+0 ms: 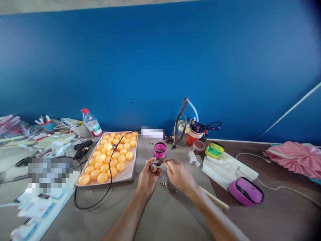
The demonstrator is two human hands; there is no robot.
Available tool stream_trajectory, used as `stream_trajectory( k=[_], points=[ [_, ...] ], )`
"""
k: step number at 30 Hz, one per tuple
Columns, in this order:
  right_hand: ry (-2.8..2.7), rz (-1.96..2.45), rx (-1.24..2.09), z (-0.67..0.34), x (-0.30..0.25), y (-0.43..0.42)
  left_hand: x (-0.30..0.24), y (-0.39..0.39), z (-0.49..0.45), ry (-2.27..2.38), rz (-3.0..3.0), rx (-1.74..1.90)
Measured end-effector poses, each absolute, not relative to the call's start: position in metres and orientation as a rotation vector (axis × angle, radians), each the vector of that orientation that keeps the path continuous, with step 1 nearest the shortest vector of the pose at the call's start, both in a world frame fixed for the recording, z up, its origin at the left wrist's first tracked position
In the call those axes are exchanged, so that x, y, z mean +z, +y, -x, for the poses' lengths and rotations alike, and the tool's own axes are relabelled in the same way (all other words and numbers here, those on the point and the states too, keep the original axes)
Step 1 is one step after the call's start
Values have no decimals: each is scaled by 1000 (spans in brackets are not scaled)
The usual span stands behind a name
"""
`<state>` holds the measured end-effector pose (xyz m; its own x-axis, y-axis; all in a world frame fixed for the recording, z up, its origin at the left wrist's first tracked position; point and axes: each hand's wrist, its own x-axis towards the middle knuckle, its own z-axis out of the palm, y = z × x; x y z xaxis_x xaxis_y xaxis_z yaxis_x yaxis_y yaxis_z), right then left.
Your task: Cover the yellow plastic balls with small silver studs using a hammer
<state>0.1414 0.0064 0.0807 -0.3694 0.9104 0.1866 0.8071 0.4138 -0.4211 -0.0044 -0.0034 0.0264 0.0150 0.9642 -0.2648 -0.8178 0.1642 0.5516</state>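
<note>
My left hand [147, 177] is closed around a small round object [153, 167] with a golden rim and a pale, mottled inside. Fingers pressed together, my right hand [179, 174] grips a small tool with a dark flat tip [160, 162], which touches or nearly touches the round object's rim; its exact kind is unclear. Just beyond both hands stands a small magenta cup [159, 150] with dark bits inside. Several small shiny pieces [168, 186] lie scattered on the table below the hands. A pale stick [215, 198] shows behind my right forearm.
Left, a shallow box [130, 170] holds many orange balls, with a black cable [110, 167] across it. A water bottle [92, 124] stands behind. To the right are a glass jar [181, 134], a yellow-green container [214, 150], white cloth [225, 167] and a purple container [240, 194].
</note>
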Motion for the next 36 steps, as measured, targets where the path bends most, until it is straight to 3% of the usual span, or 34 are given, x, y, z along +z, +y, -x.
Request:
stream_trajectory(
  k=[16, 21, 27, 36],
  points=[
    [-2125, 1270, 337, -140, 93, -4, 21, -4, 1, 695, -352, 1392],
    [-2311, 1407, 328, -136, 84, -1, 25, -4, 3, 626, -313, 1389],
    [-2165, 1624, 307, -158, 84, 19, 33, -5, 8, 503, -179, 1357],
    [-2303, 1942, 111, -166, 47, 35, 32, -5, 7, 566, -166, 1397]
  ],
)
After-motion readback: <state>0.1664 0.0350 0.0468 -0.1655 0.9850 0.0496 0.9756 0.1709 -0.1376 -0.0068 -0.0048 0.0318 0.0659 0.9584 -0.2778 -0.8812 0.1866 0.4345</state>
